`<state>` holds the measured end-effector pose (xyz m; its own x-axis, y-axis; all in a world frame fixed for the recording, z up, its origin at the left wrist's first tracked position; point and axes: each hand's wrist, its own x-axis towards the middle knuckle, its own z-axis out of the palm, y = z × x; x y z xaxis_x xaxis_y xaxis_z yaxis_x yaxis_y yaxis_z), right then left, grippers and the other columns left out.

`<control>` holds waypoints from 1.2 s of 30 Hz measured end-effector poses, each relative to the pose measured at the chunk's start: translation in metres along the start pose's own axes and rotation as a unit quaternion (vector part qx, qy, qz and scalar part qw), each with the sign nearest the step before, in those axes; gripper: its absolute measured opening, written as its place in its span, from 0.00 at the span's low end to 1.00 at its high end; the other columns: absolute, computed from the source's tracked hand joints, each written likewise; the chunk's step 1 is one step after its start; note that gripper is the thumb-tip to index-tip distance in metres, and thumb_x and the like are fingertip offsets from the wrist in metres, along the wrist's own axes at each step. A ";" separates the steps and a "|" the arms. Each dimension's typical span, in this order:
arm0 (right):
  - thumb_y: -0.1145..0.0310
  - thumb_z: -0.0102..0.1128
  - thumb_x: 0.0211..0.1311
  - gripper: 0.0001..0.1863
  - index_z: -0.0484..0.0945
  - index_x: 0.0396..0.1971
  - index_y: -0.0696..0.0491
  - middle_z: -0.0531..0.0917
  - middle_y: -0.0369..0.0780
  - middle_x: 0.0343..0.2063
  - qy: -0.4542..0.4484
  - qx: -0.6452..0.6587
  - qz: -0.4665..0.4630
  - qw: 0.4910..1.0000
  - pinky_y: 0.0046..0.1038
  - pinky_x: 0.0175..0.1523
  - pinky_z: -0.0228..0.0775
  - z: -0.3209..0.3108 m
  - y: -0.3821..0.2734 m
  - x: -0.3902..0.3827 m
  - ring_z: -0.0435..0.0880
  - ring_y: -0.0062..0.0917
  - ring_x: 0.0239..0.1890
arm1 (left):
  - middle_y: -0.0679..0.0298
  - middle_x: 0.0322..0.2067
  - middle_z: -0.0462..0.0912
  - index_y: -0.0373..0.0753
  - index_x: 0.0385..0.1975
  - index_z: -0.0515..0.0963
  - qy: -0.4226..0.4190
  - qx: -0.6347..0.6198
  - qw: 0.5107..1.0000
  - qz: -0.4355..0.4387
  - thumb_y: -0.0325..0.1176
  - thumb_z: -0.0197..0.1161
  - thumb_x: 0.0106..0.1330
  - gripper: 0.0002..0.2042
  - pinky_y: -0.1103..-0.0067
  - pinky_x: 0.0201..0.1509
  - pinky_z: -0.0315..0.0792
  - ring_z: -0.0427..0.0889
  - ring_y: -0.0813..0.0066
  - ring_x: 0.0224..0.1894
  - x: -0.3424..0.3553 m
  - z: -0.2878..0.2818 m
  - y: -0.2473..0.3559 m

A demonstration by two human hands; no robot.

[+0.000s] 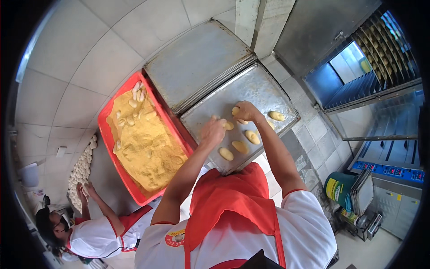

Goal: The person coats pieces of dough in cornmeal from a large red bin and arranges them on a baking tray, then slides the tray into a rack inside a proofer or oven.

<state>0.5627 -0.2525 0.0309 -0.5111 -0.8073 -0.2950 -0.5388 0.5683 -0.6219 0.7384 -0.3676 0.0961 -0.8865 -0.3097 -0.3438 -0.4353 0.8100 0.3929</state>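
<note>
Over a metal baking tray (264,85), both my hands are at work among several oval dough pieces coated in yellow crumbs. My right hand (249,111) has its fingers closed on a dough piece (235,110) near the tray's middle. To its left, my left hand (212,132) is closed, with a dough piece (229,126) at its fingertips; the fingers partly hide the grip. Closer to me lie more pieces, including a coated roll (240,146) and another roll (225,154). One more roll (277,115) rests near the right edge.
Left of the tray stands a red tub (130,183) of yellow crumbs (154,152) with pale dough pieces in it. Stacked trays (199,60) lie beyond. A co-worker (96,231) handles a dough pile (81,168) at lower left. A rack (380,54) and a green bucket (339,190) stand right.
</note>
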 end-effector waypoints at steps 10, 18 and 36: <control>0.71 0.68 0.47 0.13 0.82 0.35 0.58 0.86 0.49 0.31 0.058 0.548 0.001 0.834 0.34 0.40 0.75 -0.065 0.067 -0.026 0.85 0.40 0.34 | 0.44 0.55 0.73 0.41 0.59 0.71 -0.016 -0.664 0.746 -0.041 0.28 0.64 0.58 0.26 0.69 0.58 0.73 0.78 0.55 0.53 0.095 0.027 0.064; 0.75 0.64 0.50 0.11 0.83 0.36 0.56 0.84 0.45 0.32 0.215 0.195 0.005 0.957 0.35 0.43 0.75 -0.077 0.120 -0.011 0.84 0.38 0.35 | 0.57 0.53 0.74 0.43 0.56 0.75 0.134 -0.045 0.989 0.048 0.30 0.70 0.54 0.26 0.66 0.62 0.67 0.74 0.54 0.53 0.114 0.049 0.077; 0.73 0.61 0.52 0.16 0.81 0.43 0.55 0.81 0.49 0.39 0.453 0.004 0.015 0.891 0.43 0.53 0.69 -0.038 0.032 -0.013 0.78 0.47 0.47 | 0.52 0.60 0.70 0.42 0.58 0.72 0.379 0.150 0.875 -0.263 0.38 0.72 0.53 0.30 0.60 0.62 0.65 0.66 0.50 0.62 -0.077 -0.023 -0.131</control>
<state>0.5269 -0.2175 0.0421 -0.8587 -0.3296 0.3924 -0.5120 0.5837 -0.6302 0.8599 -0.4617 0.0903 -0.4749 -0.8277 0.2989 -0.8539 0.5155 0.0707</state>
